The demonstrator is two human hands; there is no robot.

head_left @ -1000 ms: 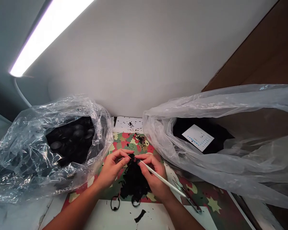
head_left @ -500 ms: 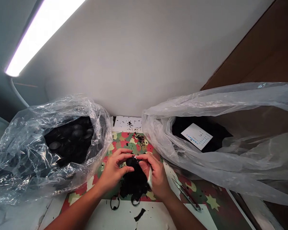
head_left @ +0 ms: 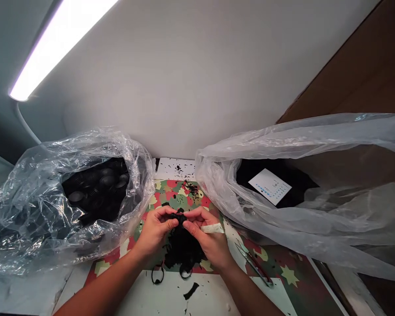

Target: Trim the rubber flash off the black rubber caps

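My left hand (head_left: 156,230) pinches a small black rubber-looking part (head_left: 180,216) between thumb and forefinger. My right hand (head_left: 209,235) grips the same part from the other side with its fingertips. Across the right palm lies a white, wrapped-looking handle (head_left: 212,228) of a slim tool, whose working end I cannot make out. Directly below both hands sits a heap of black scraps (head_left: 186,248). Two thin black rings (head_left: 157,275) and a curved black strip (head_left: 191,291) lie nearer to me.
At the left stands an open clear plastic bag (head_left: 138,197) of black ribbed parts (head_left: 107,180). A larger translucent bag (head_left: 266,235) at the right holds black material and a printed white card (head_left: 270,187). Red-handled tweezers or snips (head_left: 258,267) lie right of my forearm. A lamp (head_left: 62,48) glows overhead.
The black part has been turned between my fingers, and my hands have drawn closer together. The white handle has swung from pointing down to lying sideways over my right hand.
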